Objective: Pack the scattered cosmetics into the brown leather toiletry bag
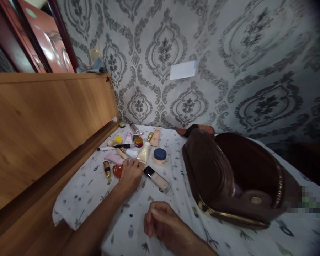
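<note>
My left hand point(132, 174) is down among the cosmetics, its fingers bent over something I cannot make out. Beside it are a round orange-red container point(117, 171), a pink tube point(114, 158) and a cream tube with a white cap point(143, 153). A foundation bottle with a black cap point(157, 179) lies just to its right. My right hand point(165, 220) hovers nearer to me, fingers loosely curled in with the thumb over them, and no object shows in it. Farther off stands a blue-lidded jar point(160, 156).
A brown zip bag point(208, 170) gapes at the right. Several small cosmetics, including a peach tube point(155, 137), a dark-red jar point(138, 142) and a small gold-and-black bottle point(107, 169), lie on the patterned sheet point(82, 192). A wooden board point(53, 110) borders the left; a papered wall point(160, 89) stands behind.
</note>
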A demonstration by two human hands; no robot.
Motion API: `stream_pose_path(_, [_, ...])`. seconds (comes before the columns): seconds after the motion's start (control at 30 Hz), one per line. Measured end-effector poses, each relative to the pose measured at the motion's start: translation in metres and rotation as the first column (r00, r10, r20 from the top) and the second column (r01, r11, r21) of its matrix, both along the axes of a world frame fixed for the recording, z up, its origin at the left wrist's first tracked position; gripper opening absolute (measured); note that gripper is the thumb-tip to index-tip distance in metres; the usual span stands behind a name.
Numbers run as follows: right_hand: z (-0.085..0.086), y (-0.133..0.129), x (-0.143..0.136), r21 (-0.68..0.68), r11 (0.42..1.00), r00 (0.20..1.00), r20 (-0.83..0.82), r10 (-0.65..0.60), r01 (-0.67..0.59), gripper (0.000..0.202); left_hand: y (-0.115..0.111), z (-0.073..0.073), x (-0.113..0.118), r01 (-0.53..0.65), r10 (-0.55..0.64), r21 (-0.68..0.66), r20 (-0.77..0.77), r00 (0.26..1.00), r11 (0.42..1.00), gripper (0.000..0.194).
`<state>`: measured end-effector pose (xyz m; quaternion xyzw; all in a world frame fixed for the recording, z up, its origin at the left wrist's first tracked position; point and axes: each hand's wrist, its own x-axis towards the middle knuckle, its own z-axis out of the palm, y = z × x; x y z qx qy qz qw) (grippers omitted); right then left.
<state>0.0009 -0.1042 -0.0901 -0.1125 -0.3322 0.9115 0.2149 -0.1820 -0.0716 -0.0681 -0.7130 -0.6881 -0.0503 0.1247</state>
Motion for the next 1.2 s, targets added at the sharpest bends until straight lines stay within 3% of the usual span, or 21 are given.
stream_pose_path(0.3, [-0.003,0.001,-0.001,0.021,1.0,1.0,-0.009,-0.006,0.006,0.036,-0.002,0.003,0.0,-0.011,0.008,0.034,0.085,0.996,0.999,0.021])
stream_pose_path(0.53, [0.0,0.0,0.0,0.019,1.0,1.0,-0.006,-0.009,0.009,0.035,-0.006,0.009,-0.001,-0.207,0.194,0.09,0.134,0.972,0.974,0.025])
stream_pose_path(0.67, [0.0,0.0,0.0,0.005,1.0,1.0,-0.005,-0.031,0.031,0.035,-0.002,0.021,-0.02,-0.264,0.242,0.091,0.2,0.949,0.96,0.025])
stream_pose_path(0.83, [0.001,0.0,0.001,0.011,1.0,1.0,-0.005,-0.016,0.016,0.036,0.029,0.04,-0.07,-0.313,0.29,0.044,0.272,0.917,0.949,0.024])
stream_pose_path(0.97, [-0.003,0.0,0.0,0.012,1.0,1.0,-0.02,-0.023,0.023,0.035,0.063,0.039,-0.1,-0.3,0.297,-0.027,0.25,0.921,0.953,0.019])
stream_pose_path(1.2, [-0.002,0.0,0.0,-0.005,1.0,0.999,-0.026,-0.028,0.028,0.036,0.107,0.029,-0.103,-0.216,0.247,-0.162,0.211,0.946,0.963,0.018])
